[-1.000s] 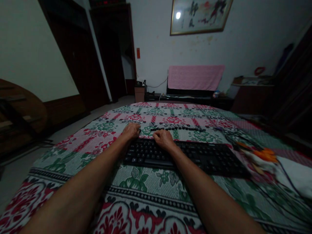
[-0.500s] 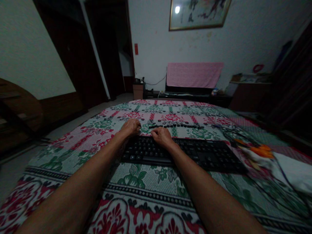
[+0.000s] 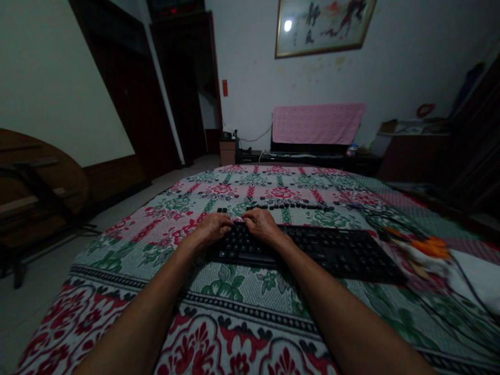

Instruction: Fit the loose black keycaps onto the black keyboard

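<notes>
A black computer keyboard [image 3: 336, 252] lies on the patterned tablecloth in front of me. My left hand [image 3: 214, 228] is over its upper left corner, fingers bent and drawn together, with the tips pointing right. Close beside it, my right hand [image 3: 262, 225] reaches over the keyboard's back edge with curled fingers. Whatever either set of fingertips pinches is too small and dark to make out. Two loose black keycaps [image 3: 222, 210] lie on the cloth just behind my left hand. A row of several more keycaps [image 3: 300, 206] runs behind the keyboard to the right.
The floral tablecloth [image 3: 219, 286] covers the table. On the right are dark cables [image 3: 375, 221], an orange item [image 3: 429, 246] and white sheet-like material [image 3: 478, 276]. A round wooden board [image 3: 58, 182] stands at the left. Farther back, a pink cloth [image 3: 318, 124] drapes over a dark object.
My left hand has drawn back from behind the keyboard onto its upper left corner, uncovering two keycaps. My right hand stays at the back edge. The whole view has shifted slightly.
</notes>
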`<action>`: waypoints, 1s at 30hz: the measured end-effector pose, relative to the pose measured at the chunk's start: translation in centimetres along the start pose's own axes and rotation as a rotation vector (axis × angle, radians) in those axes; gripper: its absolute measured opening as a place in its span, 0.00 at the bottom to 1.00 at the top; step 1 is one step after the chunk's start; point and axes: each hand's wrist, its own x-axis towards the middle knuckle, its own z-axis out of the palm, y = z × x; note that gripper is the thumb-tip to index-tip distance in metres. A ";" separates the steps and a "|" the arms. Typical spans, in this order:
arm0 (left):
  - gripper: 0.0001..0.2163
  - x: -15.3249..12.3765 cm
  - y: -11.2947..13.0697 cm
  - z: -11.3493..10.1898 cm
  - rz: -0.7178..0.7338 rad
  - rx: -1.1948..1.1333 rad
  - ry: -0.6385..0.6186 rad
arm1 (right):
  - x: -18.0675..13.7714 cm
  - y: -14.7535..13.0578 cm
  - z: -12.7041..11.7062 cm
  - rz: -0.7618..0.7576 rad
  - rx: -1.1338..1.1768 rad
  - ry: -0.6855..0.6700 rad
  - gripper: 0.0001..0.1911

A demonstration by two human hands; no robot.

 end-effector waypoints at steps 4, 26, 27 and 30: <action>0.12 -0.1 -0.2 -0.3 -0.010 -0.088 -0.023 | 0.0 -0.4 0.0 -0.086 0.051 -0.046 0.14; 0.12 0.1 0.3 -0.4 -0.271 -0.468 -0.074 | -0.2 -1.1 -0.3 -0.258 0.122 -0.128 0.15; 0.12 0.0 0.3 -0.4 -0.276 -0.462 -0.070 | -0.3 -1.1 -0.3 -0.272 0.113 -0.130 0.15; 0.13 -0.2 0.3 -0.5 -0.254 -0.471 -0.074 | -0.3 -1.2 -0.4 -0.273 0.091 -0.114 0.15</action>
